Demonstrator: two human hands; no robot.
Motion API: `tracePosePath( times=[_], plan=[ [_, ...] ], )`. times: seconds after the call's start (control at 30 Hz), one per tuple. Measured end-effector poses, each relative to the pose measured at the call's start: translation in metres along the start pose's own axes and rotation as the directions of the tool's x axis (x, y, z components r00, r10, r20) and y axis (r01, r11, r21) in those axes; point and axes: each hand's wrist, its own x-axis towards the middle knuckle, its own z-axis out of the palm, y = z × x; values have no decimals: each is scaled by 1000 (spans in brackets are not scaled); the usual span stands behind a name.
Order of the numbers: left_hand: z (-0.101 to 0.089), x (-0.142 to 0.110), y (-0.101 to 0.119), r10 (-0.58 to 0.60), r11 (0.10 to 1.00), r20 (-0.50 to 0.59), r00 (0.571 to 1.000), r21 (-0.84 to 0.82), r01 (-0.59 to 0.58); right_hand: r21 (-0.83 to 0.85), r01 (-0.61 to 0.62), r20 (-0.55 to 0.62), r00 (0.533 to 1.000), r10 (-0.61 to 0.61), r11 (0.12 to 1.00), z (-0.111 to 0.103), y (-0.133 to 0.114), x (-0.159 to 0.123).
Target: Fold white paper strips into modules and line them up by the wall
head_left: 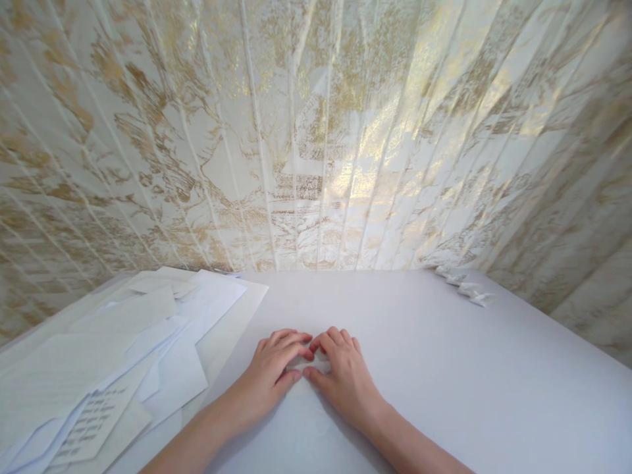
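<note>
Both of my hands rest on the white table [444, 382], fingertips meeting near the middle. My left hand [272, 374] and my right hand [343, 375] press their fingers and thumbs together on a small white piece of paper [310, 366], which shows only in the gap between the thumbs and forefingers. Most of that paper is hidden under the fingers.
A loose heap of white sheets and envelopes [123, 355] covers the table's left side. Several small folded white paper pieces [467, 287] lie in a row at the far right corner. A cream and gold curtain [316, 131] hangs right behind the table.
</note>
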Motion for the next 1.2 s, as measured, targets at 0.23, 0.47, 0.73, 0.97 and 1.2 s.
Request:
tracePosePath(
  times=[0.23,0.47,0.73,0.97,1.2],
  plan=[
    [-8,-2,1,-7,999,98,995,-50,12,23,-66,45,997,65,998,-18,16,-3],
    [-9,-2,3,28,998,93,995,-54,-23,48,-78,51,996,76,996,-39,41,-19],
    [3,4,20,-7,988,4,1000,-154,8,218,38,19,999,-44,975,-31,34,-21],
    [-7,6,26,-101,928,-71,992,-365,68,624,-6,85,994,-61,782,-40,28,-21],
    [11,4,31,-124,898,-124,985,-435,58,406,199,-116,979,-166,892,-29,18,-24]
  ],
)
